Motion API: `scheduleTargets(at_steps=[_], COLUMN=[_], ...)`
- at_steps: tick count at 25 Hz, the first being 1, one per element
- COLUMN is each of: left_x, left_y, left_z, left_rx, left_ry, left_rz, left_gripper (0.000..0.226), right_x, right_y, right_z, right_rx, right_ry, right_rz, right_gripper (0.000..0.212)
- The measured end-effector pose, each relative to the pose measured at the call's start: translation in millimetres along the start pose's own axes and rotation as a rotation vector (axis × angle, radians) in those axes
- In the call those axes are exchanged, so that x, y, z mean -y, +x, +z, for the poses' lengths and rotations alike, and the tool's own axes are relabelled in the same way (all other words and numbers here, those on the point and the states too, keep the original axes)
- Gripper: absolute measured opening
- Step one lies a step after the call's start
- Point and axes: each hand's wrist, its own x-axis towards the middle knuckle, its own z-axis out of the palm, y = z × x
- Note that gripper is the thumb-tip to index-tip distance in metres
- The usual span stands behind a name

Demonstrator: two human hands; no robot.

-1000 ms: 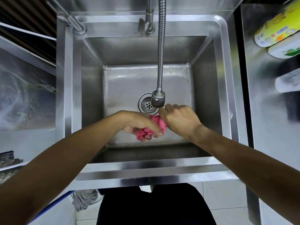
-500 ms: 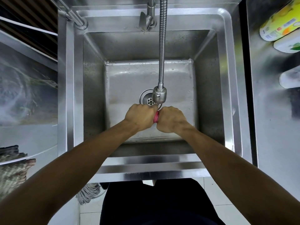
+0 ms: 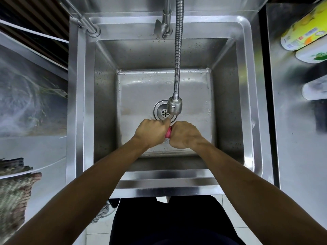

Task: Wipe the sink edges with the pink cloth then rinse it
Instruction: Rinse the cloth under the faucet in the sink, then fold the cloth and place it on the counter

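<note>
Our left hand (image 3: 151,134) and right hand (image 3: 184,135) are fisted knuckle to knuckle over the sink (image 3: 247,103), just this side of the drain (image 3: 160,110). Both are clenched around the cloth (image 3: 168,133). A second ago it hung loose and bunched between our fingers; now only a thin pink sliver shows between the fists. We judge this to be wringing, near the end of the rinse. Just beyond, the spout (image 3: 174,105) hangs over the drain; we cannot tell if water runs.
</note>
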Motion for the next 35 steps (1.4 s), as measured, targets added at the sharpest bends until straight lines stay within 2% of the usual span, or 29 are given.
scheduleTargets(at_steps=[3, 6, 8, 10, 13, 15, 16, 17, 19, 21, 22, 25, 28, 30, 33, 35], left_x=[-5.7, -0.4, 8.1, 12.1, 20.4, 32.3, 35.9, 37.4, 34.2, 28.5, 26.4, 24.7, 27.9, 33.4, 31.4, 22.0], left_y=[1.9, 2.1, -7.8, -22.2, -44.7, -57.2, -62.8, -66.9, -70.1, -76.8, -82.5, -98.7, -99.2, -99.4, -109.5, -112.6], left_z=[-13.0, -33.7, -46.3, -58.7, -79.3, -84.3, -84.1, -82.2, -78.3, -77.5, -79.0, -85.1, -100.9, -120.4, -146.5, -156.4], left_rx=[0.121, 0.209, 0.264, 0.293, 0.379, 0.536, 0.609, 0.628, 0.469, 0.182, 0.106, 0.09, -0.075, -0.09, -0.001, -0.068], left_ry=[-0.014, -0.175, -0.478, -0.799, -1.23, -1.523, -1.598, -1.602, -1.528, -1.397, -1.333, -1.131, -0.868, -0.868, -0.981, -0.811], left_rz=[-0.064, -0.112, -0.173, -0.24, -0.386, -0.462, -0.486, -0.537, -0.604, -0.48, -0.368, -0.184, -0.13, -0.145, -0.097, 0.014], left_gripper=[0.025, 0.04, 0.06, 0.067, 0.05, 0.044, 0.045, 0.047, 0.04, 0.031, 0.029, 0.036, 0.027, 0.024, 0.047, 0.055], right_x=[-1.2, -15.4, -27.5, -38.0, -45.0, -39.6, -34.5, -26.3, -9.8, 5.2, 10.6, 22.7, 33.8, 43.5, 52.5, 52.2], right_y=[-4.2, -19.5, -35.0, -49.8, -57.0, -60.3, -61.2, -64.5, -71.0, -77.6, -82.1, -100.8, -122.8, -136.2, -150.0, -160.8], right_z=[4.8, 7.1, 0.6, -5.2, -0.4, 7.3, 10.9, 13.4, 18.0, 22.8, 24.1, 16.4, 4.5, -6.3, -22.2, -31.9], right_rx=[-0.004, -0.044, -0.055, -0.108, -0.395, -0.57, -0.618, -0.627, -0.586, -0.561, -0.56, -0.592, -0.671, -0.68, -0.744, -0.787], right_ry=[0.025, 0.105, 0.251, 0.415, 0.41, 0.448, 0.477, 0.512, 0.625, 0.764, 0.846, 0.991, 0.768, 0.72, 0.825, 0.894], right_rz=[-0.001, -0.082, -0.187, -0.303, -0.425, -0.506, -0.544, -0.554, -0.492, -0.336, -0.259, -0.151, -0.184, -0.22, -0.265, -0.294], right_gripper=[0.006, 0.033, 0.044, 0.043, 0.044, 0.038, 0.035, 0.032, 0.028, 0.026, 0.024, 0.018, 0.013, 0.009, 0.012, 0.01])
